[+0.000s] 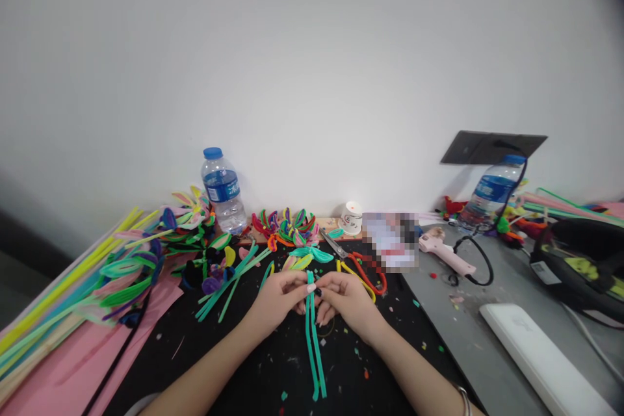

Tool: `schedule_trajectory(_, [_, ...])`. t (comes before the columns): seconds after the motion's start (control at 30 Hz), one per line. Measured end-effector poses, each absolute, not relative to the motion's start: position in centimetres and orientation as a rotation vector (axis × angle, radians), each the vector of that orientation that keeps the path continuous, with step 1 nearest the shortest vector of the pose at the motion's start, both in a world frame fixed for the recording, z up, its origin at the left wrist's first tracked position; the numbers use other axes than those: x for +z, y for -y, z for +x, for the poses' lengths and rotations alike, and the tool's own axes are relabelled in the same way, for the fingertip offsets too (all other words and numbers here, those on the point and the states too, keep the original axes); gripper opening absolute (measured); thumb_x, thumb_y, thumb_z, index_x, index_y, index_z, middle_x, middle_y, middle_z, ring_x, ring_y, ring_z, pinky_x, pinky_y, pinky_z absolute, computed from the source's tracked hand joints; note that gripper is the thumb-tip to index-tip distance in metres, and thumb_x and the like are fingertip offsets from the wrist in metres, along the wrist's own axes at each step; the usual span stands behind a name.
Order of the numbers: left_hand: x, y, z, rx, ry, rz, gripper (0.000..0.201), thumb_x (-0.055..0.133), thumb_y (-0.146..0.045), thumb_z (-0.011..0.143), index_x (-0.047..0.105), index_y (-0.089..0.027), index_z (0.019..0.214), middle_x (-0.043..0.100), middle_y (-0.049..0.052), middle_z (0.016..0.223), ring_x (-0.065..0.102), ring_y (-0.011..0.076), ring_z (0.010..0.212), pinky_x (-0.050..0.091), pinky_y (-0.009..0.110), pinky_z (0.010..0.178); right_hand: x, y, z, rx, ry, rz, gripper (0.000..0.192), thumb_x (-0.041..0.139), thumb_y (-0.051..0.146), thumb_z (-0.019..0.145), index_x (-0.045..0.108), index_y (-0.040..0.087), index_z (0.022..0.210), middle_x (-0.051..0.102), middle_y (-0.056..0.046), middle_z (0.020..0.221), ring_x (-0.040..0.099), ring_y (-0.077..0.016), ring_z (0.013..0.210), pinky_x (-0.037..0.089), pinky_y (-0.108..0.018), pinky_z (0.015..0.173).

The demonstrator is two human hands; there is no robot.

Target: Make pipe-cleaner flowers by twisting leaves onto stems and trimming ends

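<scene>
Between my two hands hangs a teal pipe cleaner (314,344), folded so that two long strands drop side by side toward me. My left hand (280,296) pinches it near its upper end. The fingertips of my right hand (346,299) close on the same spot from the other side, so the exact grip is partly hidden. Just beyond my fingers lies a teal pipe-cleaner bow or leaf shape (312,253). Orange-handled scissors (373,273) rest to the right of it, and loose teal pipe cleaners (231,286) lie to the left.
Colourful pipe-cleaner flowers (287,227) line the back near a water bottle (221,188) and a paper cup (350,218). A pink glue gun (448,255) with a black cord, a second bottle (492,192) and a white box-like object (541,357) stand right. Scraps dot the black mat (390,351).
</scene>
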State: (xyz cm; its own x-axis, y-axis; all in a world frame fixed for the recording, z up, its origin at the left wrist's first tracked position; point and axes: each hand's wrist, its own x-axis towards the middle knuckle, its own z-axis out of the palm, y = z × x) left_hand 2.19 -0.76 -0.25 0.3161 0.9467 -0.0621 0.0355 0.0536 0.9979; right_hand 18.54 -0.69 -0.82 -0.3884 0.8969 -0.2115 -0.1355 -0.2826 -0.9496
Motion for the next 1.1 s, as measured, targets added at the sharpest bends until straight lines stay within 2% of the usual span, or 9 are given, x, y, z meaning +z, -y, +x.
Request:
schedule_trajectory(0.23, [-0.14, 0.64, 2.21, 0.894, -1.01, 1.326, 0.022, 0.062, -0.033, 0.072, 0.055, -0.014, 0.063, 0.05, -0.004, 0.049, 0.05, 0.0104, 0.046, 0.043, 0.022, 0.048, -0.53, 0.72, 18.35, 1.733, 1.189, -1.048, 0.023, 0.065, 0.031, 0.064, 0.055, 0.015, 0.076, 0.062, 0.002, 0.057, 0.062, -0.0137, 0.043, 0.047, -0.022, 0.041])
schedule_trajectory(0.43, [-0.36, 0.69, 2.18, 0.878, -0.989, 1.287, 0.021, 0.063, -0.034, 0.072, 0.057, -0.013, 0.07, 0.055, -0.002, 0.056, 0.051, 0.01, 0.048, 0.044, 0.023, 0.05, -0.18, 0.65, 18.46, 1.708, 1.193, -1.062, 0.023, 0.065, 0.032, 0.065, 0.056, 0.014, 0.076, 0.062, 0.002, 0.056, 0.061, -0.0134, 0.043, 0.049, -0.023, 0.042])
schedule_trajectory(0.63, [-0.53, 0.62, 2.19, 0.891, -0.997, 1.295, 0.021, 0.063, -0.034, 0.072, 0.057, -0.014, 0.071, 0.054, -0.003, 0.054, 0.051, 0.0101, 0.047, 0.043, 0.023, 0.049, -0.48, 0.86, 18.29, 1.714, 1.198, -1.065, 0.024, 0.065, 0.032, 0.063, 0.054, 0.014, 0.076, 0.062, 0.003, 0.056, 0.061, -0.0133, 0.042, 0.047, -0.021, 0.04])
schedule_trajectory(1.1, [-0.2, 0.83, 2.24, 0.9, -1.004, 1.327, 0.024, 0.061, -0.038, 0.073, 0.056, -0.015, 0.066, 0.052, -0.003, 0.051, 0.05, 0.0107, 0.045, 0.042, 0.023, 0.049, -0.59, 0.99, 18.11, 1.685, 1.231, -1.101, 0.026, 0.066, 0.032, 0.063, 0.045, 0.018, 0.071, 0.062, 0.003, 0.054, 0.061, -0.0137, 0.04, 0.046, -0.021, 0.039])
